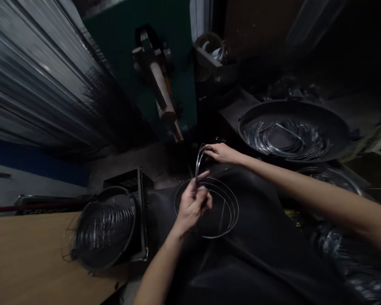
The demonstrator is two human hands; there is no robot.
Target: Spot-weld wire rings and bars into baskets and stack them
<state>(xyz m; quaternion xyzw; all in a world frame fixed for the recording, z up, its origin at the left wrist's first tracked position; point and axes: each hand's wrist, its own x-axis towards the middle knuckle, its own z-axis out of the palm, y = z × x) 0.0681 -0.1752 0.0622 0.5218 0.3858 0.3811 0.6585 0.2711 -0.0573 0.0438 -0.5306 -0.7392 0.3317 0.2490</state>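
Note:
My right hand (222, 152) pinches the upper end of a few thin, bent metal wires (198, 161). Nearer to me, my left hand (192, 205) has its fingers curled and its index finger raised against the lower end of these wires. Exactly how the left fingers grip is partly hidden. Below the hands, several thin wire rings (238, 207) lie on the dark apron (254, 237) over my lap. Part of the rings is hidden behind my left hand.
A wide dark pan (333, 114) at the right holds coiled metal pieces. On the left, a round basket (133, 224) with stacked rings stands beside a black crate (142, 186). A green machine (114, 51) with wooden-handled hammers (160, 84) rises ahead.

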